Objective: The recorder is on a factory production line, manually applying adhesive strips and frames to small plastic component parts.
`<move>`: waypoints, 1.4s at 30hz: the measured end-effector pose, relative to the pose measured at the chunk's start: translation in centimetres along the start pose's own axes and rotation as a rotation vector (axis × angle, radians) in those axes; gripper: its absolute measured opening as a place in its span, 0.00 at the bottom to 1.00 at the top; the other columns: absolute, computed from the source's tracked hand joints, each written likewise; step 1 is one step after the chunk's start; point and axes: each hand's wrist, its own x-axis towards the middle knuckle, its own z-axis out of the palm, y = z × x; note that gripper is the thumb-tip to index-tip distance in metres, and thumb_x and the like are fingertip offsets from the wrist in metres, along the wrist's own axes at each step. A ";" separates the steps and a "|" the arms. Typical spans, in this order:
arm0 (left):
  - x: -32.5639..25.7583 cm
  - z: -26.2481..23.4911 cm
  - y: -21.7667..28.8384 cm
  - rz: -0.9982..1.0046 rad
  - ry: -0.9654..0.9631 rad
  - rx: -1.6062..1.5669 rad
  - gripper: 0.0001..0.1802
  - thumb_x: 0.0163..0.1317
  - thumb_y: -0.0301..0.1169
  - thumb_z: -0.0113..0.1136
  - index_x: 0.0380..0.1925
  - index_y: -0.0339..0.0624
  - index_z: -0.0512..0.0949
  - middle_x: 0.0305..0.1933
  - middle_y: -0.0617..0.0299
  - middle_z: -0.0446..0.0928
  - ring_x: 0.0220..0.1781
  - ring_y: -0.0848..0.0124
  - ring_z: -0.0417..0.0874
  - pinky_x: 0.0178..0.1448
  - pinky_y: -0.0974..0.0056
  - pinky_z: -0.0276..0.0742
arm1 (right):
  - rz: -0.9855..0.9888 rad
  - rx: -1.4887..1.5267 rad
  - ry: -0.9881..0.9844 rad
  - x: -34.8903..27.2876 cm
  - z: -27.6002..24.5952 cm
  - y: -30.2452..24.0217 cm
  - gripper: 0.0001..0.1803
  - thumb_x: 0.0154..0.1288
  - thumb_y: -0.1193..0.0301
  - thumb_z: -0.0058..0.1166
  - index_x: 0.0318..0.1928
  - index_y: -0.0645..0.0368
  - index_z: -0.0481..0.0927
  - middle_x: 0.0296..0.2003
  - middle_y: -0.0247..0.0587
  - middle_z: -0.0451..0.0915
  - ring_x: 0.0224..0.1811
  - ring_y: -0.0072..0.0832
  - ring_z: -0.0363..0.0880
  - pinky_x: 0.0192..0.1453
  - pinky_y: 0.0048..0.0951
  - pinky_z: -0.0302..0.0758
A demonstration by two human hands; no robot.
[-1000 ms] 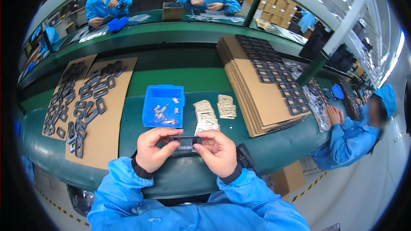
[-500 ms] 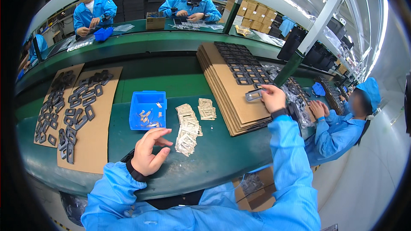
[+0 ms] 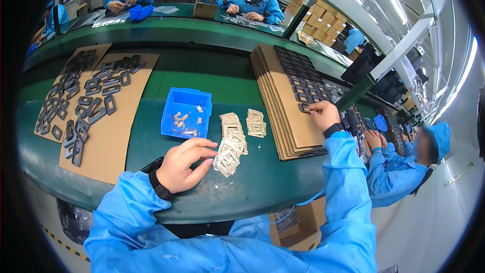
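The right hand [image 3: 325,116], pinching a black frame [image 3: 303,107], has reached the frame rows [image 3: 300,73] beyond, apparently extending them; the left hand [image 3: 184,167] looks empty.

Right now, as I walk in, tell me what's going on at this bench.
The person's right hand has its fingertips on a black frame, beside rows of similar frames on the cardboard stack. The left hand is open beside a pile of pale strips. A blue bin holds small shiny pieces, and loose frames lie on cardboard at left.
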 end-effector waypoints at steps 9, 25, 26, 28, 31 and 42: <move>0.0 -0.1 -0.2 0.024 -0.046 -0.020 0.09 0.58 0.20 0.64 0.39 0.36 0.83 0.47 0.53 0.83 0.43 0.59 0.87 0.46 0.62 0.84 | -0.403 -0.240 0.198 -0.4 1.1 0.6 0.03 0.54 0.73 0.65 0.31 0.51 0.88 0.31 0.36 0.80 0.41 0.40 0.83 0.42 0.41 0.79; 0.1 0.0 -0.1 0.051 -0.049 -0.081 0.07 0.58 0.19 0.64 0.37 0.34 0.82 0.43 0.51 0.84 0.41 0.58 0.87 0.44 0.62 0.84 | -0.576 -0.162 0.283 -0.7 -0.5 -3.1 0.10 0.53 0.80 0.65 0.39 0.59 0.87 0.34 0.42 0.80 0.39 0.39 0.81 0.43 0.37 0.78; 0.1 0.0 0.0 0.047 -0.045 -0.079 0.07 0.58 0.19 0.64 0.37 0.34 0.82 0.43 0.51 0.84 0.41 0.58 0.87 0.44 0.62 0.84 | -0.645 -0.044 0.330 -1.8 -1.3 -6.2 0.13 0.55 0.82 0.64 0.42 0.61 0.86 0.33 0.42 0.80 0.38 0.36 0.81 0.42 0.34 0.78; 0.0 0.0 -0.1 0.065 -0.034 -0.072 0.06 0.59 0.20 0.64 0.38 0.35 0.82 0.43 0.53 0.83 0.40 0.57 0.87 0.44 0.62 0.84 | -0.525 0.415 0.227 -6.7 -3.1 -14.2 0.19 0.58 0.85 0.60 0.51 0.59 0.85 0.30 0.39 0.78 0.33 0.30 0.80 0.38 0.30 0.77; -0.6 0.0 -0.4 0.040 -0.023 -0.061 0.06 0.59 0.20 0.64 0.37 0.35 0.82 0.43 0.53 0.84 0.41 0.57 0.87 0.44 0.62 0.84 | -0.717 1.086 -0.159 -15.7 -4.8 -21.5 0.37 0.65 0.85 0.58 0.73 0.59 0.64 0.34 0.43 0.84 0.34 0.31 0.84 0.40 0.33 0.81; 0.1 -1.0 0.5 0.075 -0.021 0.001 0.08 0.62 0.21 0.62 0.41 0.34 0.82 0.46 0.51 0.83 0.46 0.56 0.87 0.49 0.60 0.84 | -1.231 1.583 -0.307 -19.7 -6.9 -28.6 0.32 0.57 0.86 0.66 0.61 0.47 0.79 0.32 0.43 0.85 0.24 0.40 0.83 0.23 0.30 0.77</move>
